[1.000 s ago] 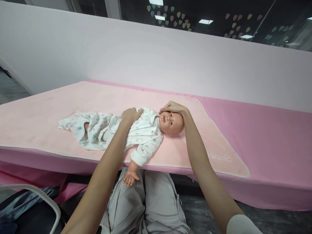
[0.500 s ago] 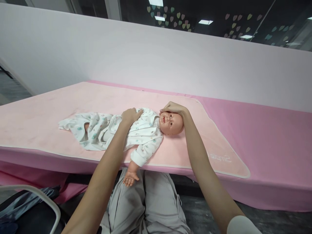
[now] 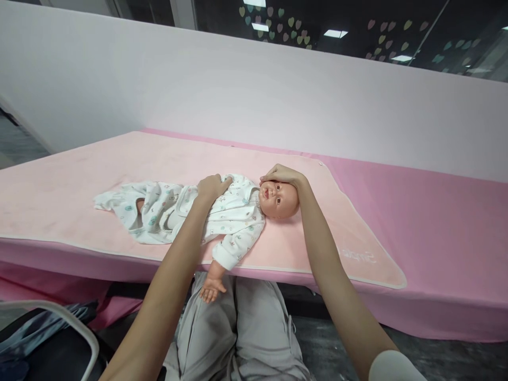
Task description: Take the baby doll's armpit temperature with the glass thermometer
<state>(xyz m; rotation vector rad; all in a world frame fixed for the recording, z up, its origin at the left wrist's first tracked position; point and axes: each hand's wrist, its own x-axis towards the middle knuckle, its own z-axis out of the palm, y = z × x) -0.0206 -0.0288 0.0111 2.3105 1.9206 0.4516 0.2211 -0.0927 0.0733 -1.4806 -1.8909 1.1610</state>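
Observation:
A baby doll in a white printed outfit lies on its back on a peach mat, head to the right, face turned toward me. My left hand grips the far side of its torso, thumb over the chest and fingers mostly hidden behind. Around the far side of the doll's head my right hand is curled, its fingers bent near the cheek. One doll arm hangs past the near edge, its bare hand above my lap. The trouser part of the outfit lies loose and rumpled to the left.
The mat lies on a pink-covered table with a white wall behind it. My legs are against its near edge. At lower left stands a chair with a pale curved rail and dark cloth.

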